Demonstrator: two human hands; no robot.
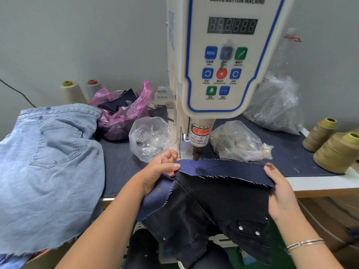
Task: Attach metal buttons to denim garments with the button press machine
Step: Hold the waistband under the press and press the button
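One button press machine [217,74], two denim garments, four thread cones, three clear plastic bags, one pink bag [124,113], two hands, one bracelet [305,244]

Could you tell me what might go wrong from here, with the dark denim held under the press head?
1. The left hand pinches the dark denim close beside the press head; its fingers could be caught, as the warning label cautions.
2. The red laser dot sits near the raw edge, so a button may land too close to it.
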